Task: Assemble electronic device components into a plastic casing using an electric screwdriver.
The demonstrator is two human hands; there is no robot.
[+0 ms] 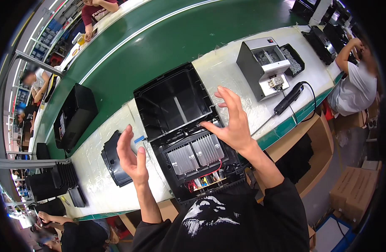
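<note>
In front of me, a black plastic housing [193, 84] lies opened out, its deep hollow half on the far side. The near half holds two finned metal heat sinks [208, 149] and a circuit board [209, 181] with red wires. My right hand [234, 126] is over the right side of the housing, fingers apart; its thumb is at the joint between the halves, and whether it touches cannot be made out. My left hand [134, 157] hovers left of the housing with fingers spread, holding nothing. Beside it sits a curved black plastic part [112, 159].
A grey screw feeder [253, 63] stands right, beside a black tray of screws [294, 63] and a corded electric screwdriver [289, 100]. Another black housing [81, 111] stands on the green conveyor [159, 42]. Other people sit at both sides. Cardboard boxes [354, 191] stand lower right.
</note>
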